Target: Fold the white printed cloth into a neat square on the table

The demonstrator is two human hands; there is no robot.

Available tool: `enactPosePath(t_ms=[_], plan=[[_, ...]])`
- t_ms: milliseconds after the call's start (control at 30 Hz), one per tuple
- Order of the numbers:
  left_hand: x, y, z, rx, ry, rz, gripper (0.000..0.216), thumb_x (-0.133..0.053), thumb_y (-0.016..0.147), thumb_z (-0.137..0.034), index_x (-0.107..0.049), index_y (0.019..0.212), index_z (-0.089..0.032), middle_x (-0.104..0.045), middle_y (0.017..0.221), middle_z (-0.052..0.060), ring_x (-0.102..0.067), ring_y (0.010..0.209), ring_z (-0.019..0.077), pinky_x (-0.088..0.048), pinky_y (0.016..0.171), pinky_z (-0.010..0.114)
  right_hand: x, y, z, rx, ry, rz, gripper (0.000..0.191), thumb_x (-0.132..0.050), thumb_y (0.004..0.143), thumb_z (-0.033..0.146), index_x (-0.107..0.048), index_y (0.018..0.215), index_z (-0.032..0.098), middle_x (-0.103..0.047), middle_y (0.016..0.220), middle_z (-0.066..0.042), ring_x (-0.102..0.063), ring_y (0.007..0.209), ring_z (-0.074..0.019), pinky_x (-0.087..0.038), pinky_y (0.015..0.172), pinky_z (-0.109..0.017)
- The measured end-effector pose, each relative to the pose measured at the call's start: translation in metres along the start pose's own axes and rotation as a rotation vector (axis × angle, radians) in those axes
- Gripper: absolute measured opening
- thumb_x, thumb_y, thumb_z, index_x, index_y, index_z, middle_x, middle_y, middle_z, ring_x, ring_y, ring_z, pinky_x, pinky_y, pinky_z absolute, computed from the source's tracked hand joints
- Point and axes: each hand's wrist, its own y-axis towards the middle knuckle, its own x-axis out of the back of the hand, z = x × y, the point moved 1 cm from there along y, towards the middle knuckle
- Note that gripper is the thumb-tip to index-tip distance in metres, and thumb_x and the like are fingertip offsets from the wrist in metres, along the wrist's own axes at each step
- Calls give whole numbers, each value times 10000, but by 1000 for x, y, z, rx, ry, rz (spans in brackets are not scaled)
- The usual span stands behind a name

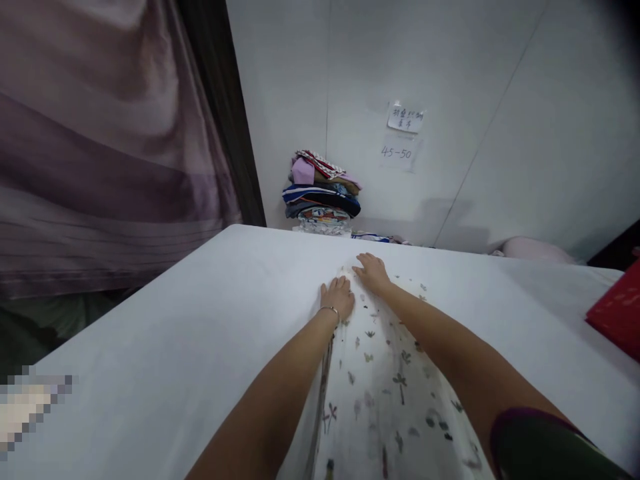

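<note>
floral cloth point(380, 393) under both flat hands

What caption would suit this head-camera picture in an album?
Left hand and right hand rest on a floral cloth on a white table.

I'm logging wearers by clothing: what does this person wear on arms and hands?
Both forearms are bare, no gloves. The left hand wears a thin silvery wrist bangle. The right hand shows no jewellery; its upper arm has a dark sleeve with a purple edge.

bare forearms; thin metal bracelet point(330, 309) on the left wrist; dark sleeve point(545, 447) with purple edge.
</note>
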Motion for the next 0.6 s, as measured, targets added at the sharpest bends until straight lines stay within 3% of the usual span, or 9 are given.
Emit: enactPosePath(t_ms=[67, 133, 200, 233, 300, 400, 467, 600], plan=[[0, -1, 0, 11, 0, 20, 510, -258, 843, -324, -331, 1342, -245, -255, 1469, 12, -199, 1337, 233, -173, 1048, 557, 4, -20, -10, 149, -42, 28, 532, -266, 909, 469, -363, 1351, 190, -300, 1445, -70, -168, 1344, -203, -125, 1070, -404], [0, -1, -2, 33, 1, 36, 526, -258, 838, -327, -323, 1352, -240, -234, 1476, 8, -185, 1343, 230, -164, 1051, 558, 10, -38, -33, 150, -97, 167, 603, -247, 888, 547, -305, 1386, 213, -227, 1475, -64, -119, 1359, -220, -81, 1076, -441], [0, -1, -3, 64, 6, 43, 539, -255, 834, -322, -314, 1363, -234, -211, 1483, 4, -168, 1350, 227, -154, 1059, 551, 21, -54, -65, -95, -155, 284, 675, -217, 864, 607, -274, 1402, 203, -191, 1482, -90, -121, 1357, -269, -90, 1057, -510], [0, -1, -4, 78, 9, 48, 543, -252, 834, -318, -309, 1368, -233, -200, 1486, 2, -159, 1354, 225, -152, 1062, 545, 27, -60, -80, -239, -178, 295, 698, -190, 862, 615, -256, 1409, 187, -172, 1485, -104, -118, 1355, -285, -109, 1046, -530], [0, -1, -5, 90, 16, 57, 548, -247, 837, -316, -298, 1376, -235, -185, 1489, -3, -146, 1358, 220, -154, 1068, 529, 39, -74, -101, -366, -219, 252, 712, -146, 867, 608, -227, 1417, 164, -132, 1493, -111, -89, 1360, -283, -121, 1044, -533], [1, -1, -6, 89, 28, 72, 549, -242, 839, -320, -288, 1380, -239, -173, 1492, -10, -138, 1361, 211, -156, 1072, 520, 44, -94, -103, -201, -259, 158, 715, -119, 865, 618, -204, 1424, 180, -78, 1505, -71, -12, 1371, -237, -56, 1072, -489], [2, -2, -6, 90, 36, 71, 549, -239, 840, -325, -285, 1381, -239, -171, 1492, -11, -134, 1362, 201, -156, 1073, 514, 40, -106, -96, -112, -232, 172, 728, -113, 853, 643, -202, 1425, 201, -65, 1507, -51, -5, 1371, -229, -42, 1077, -473], [3, -1, -5, 90, 49, 88, 558, -222, 847, -344, -259, 1392, -230, -140, 1498, -11, -120, 1365, 191, -153, 1078, 500, 32, -119, -89, -193, -125, 297, 736, -124, 841, 661, -211, 1421, 217, -64, 1507, -50, -39, 1369, -250, -109, 1060, -492]])
